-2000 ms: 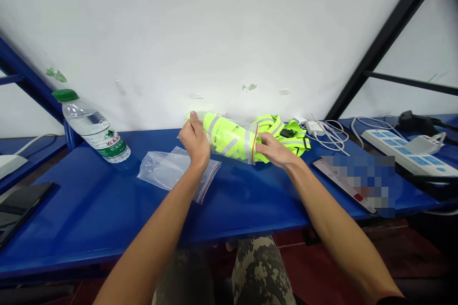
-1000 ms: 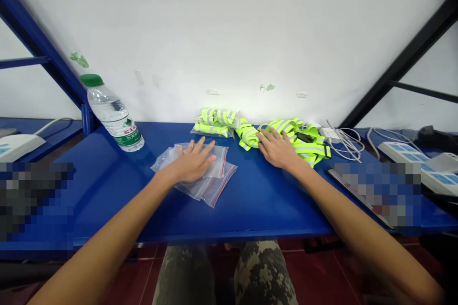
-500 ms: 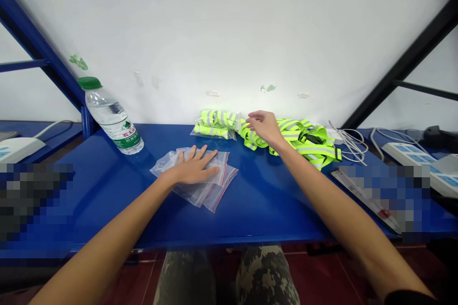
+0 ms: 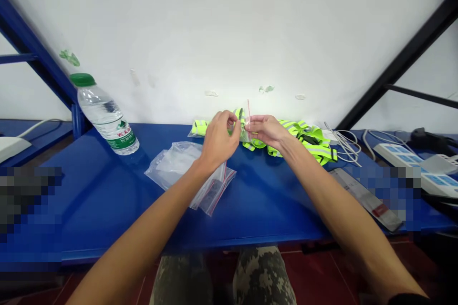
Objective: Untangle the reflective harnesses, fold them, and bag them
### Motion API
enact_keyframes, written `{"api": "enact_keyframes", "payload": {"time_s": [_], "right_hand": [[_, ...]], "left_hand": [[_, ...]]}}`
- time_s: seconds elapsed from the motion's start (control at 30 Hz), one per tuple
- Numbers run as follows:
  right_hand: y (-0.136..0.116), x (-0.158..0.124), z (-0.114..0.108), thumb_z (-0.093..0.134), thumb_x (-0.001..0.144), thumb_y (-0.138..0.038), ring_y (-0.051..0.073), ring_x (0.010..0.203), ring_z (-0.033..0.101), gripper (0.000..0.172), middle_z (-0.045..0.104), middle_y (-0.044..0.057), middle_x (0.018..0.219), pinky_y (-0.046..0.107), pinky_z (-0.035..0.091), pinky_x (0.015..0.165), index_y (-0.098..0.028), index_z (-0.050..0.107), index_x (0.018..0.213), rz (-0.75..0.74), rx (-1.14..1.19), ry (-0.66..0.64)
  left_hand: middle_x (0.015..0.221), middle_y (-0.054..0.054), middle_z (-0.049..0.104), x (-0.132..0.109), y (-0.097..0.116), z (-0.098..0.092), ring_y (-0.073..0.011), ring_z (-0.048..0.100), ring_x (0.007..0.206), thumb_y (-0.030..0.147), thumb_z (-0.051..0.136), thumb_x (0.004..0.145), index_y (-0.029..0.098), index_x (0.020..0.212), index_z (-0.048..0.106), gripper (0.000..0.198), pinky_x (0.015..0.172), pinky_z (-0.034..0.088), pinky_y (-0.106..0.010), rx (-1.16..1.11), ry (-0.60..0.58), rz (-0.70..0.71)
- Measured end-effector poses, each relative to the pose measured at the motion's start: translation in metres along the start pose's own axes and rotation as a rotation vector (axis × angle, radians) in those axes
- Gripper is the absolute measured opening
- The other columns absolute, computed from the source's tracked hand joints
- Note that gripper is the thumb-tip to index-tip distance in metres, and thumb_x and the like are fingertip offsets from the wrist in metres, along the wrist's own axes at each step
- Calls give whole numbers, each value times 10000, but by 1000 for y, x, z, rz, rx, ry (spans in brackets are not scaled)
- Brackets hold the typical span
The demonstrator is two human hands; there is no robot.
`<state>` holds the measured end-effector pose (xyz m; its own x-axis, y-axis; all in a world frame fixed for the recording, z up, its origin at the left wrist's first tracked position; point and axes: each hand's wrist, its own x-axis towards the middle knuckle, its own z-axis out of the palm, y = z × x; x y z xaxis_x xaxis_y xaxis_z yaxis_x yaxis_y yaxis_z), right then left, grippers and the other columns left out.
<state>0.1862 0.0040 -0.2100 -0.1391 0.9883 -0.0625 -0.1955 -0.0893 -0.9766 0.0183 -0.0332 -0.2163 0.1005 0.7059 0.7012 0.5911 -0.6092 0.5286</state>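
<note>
My left hand (image 4: 220, 140) and my right hand (image 4: 265, 131) meet at the middle of the shelf, pinching a small clear zip bag (image 4: 244, 124) with a red seal line between them. Just behind my left hand lies a bagged neon-yellow reflective vest (image 4: 199, 128), mostly hidden by that hand. A loose neon-yellow vest with silver reflective stripes (image 4: 304, 139) lies beyond my right hand. Below my left wrist sits a stack of clear zip bags (image 4: 186, 171), not touched by either hand.
A plastic water bottle (image 4: 105, 121) lies tilted at the left of the blue metal shelf (image 4: 272, 214). White cables (image 4: 343, 144) and a white power strip (image 4: 397, 164) lie to the right, beside a long white strip (image 4: 365, 198). A white wall rises behind.
My left hand has lifted off the stack of bags, and my right hand has left the vest. Both hands have come together at the middle, now pinching a small clear bag.
</note>
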Motion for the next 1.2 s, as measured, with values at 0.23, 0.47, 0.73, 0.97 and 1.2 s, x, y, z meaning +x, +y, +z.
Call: {"api": "enact_keyframes", "payload": {"time_s": [0.23,0.47,0.73,0.97,1.2], "right_hand": [[23,-38,-16,886,459,-134,104,512,588,337,632,-25,585,251,512,544,-128,668,716,-87,-112,-207],[28,-40,-10,918,428,-158,96,470,566,378,623,-26,526,235,492,498,-130,649,692,-83,-85,-184],[37,-37,-21,940,483,-274,88,533,581,382,655,-13,601,230,482,534,-128,675,715,21,123,-157],[44,-41,-42,897,549,-152,114,604,631,269,664,15,639,275,576,628,-118,697,725,153,44,-51],[53,-40,-47,827,542,31,157,625,678,275,707,59,673,299,624,605,-114,690,732,179,-23,100]], "left_hand": [[647,26,521,-23,4,25,-130,479,603,371,527,931,201,811,509,209,578,357,-269,-137,-235,-92],[733,27,561,-27,0,21,-122,509,662,322,426,982,200,865,519,193,620,360,-265,-292,-334,-138],[778,13,557,-32,-6,31,-123,516,680,334,487,952,194,926,527,148,640,413,-269,-398,-355,-183],[978,-56,614,-53,3,43,-198,572,928,271,617,852,197,952,531,151,848,465,-350,-139,-343,6],[968,-59,616,-60,-1,52,-210,595,928,289,587,879,200,1033,499,199,835,485,-364,-84,-369,-42]]}}
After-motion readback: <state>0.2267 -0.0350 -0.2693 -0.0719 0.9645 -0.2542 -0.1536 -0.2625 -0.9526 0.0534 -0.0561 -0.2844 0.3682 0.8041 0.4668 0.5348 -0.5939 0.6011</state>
